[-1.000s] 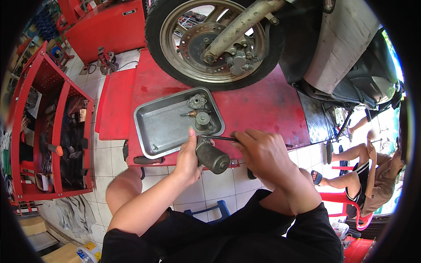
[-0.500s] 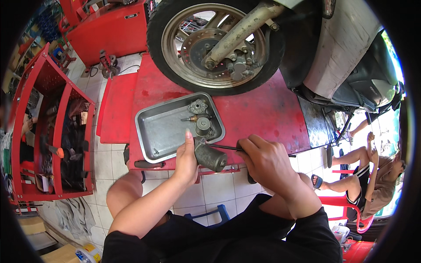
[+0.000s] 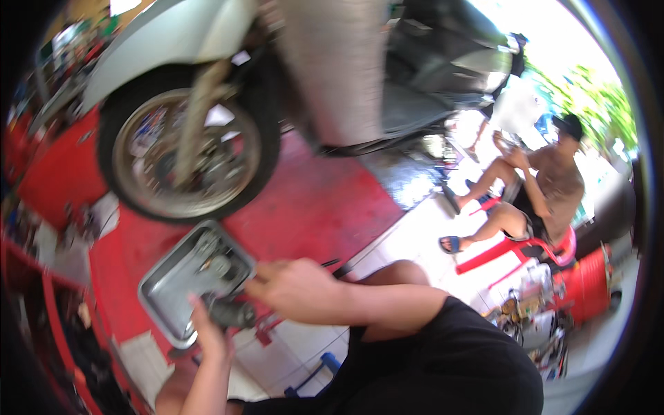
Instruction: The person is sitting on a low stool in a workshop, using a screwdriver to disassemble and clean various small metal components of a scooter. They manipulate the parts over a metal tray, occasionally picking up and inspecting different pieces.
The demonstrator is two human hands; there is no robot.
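My left hand (image 3: 211,332) grips a dark grey cylindrical metal housing (image 3: 232,312) over the near edge of a metal tray (image 3: 155,299). My right hand (image 3: 296,290), closed, is at the housing's upper end with a slim black rod tool (image 3: 330,263) in its grip; motion blur hides where the tool meets the part. Several metal parts (image 3: 220,266) lie inside the tray, on the red lift platform (image 3: 311,200).
A raised scooter's front wheel (image 3: 128,152) and body (image 3: 332,76) stand beyond the tray. A red shelving cart (image 3: 59,332) is at left. Another person (image 3: 557,187) sits on a red chair at right, near a red drum (image 3: 581,283).
The view has swung right and up, so the scooter, tray and my hands appear farther left and the seated person is fuller in view. Both hands keep their hold.
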